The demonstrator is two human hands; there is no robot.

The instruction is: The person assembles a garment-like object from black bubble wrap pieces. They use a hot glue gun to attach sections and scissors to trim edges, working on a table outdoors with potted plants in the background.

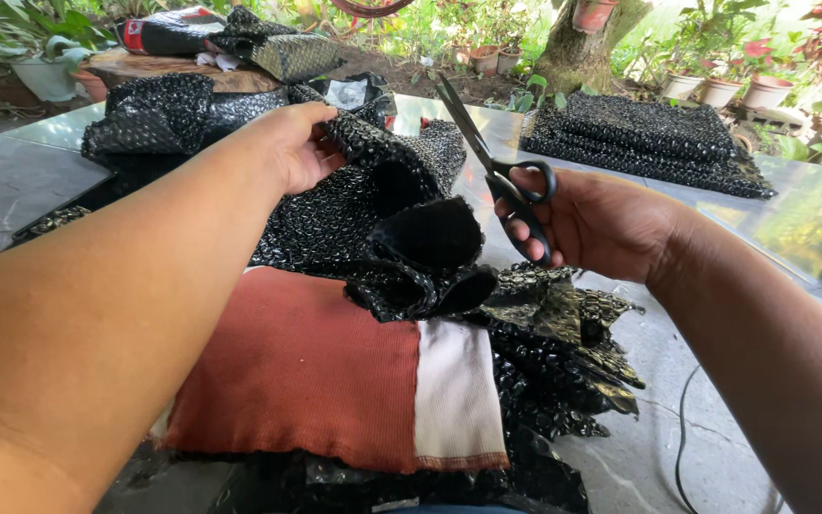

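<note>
Stacked black wrap (pixel 644 143) and potted plants (pixel 720 90) lie beyond scissors (pixel 501 171).

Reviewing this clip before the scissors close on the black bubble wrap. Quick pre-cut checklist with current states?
1. Left hand has a grip on the black bubble wrap: ok, fingers pinch its raised edge.
2. Right hand holds the scissors properly: ok, fingers through the black handles.
3. Blades open: cannot tell, they look nearly closed, pointing up and away.
4. Blades on the wrap: not ok, they stand apart from it, to the right of the held edge.
5. Left fingers away from the blades: ok, a clear gap shows.
6. Rust and white cloth out of the cut path: ok, it lies nearer the person, under the wrap's folds.
</note>
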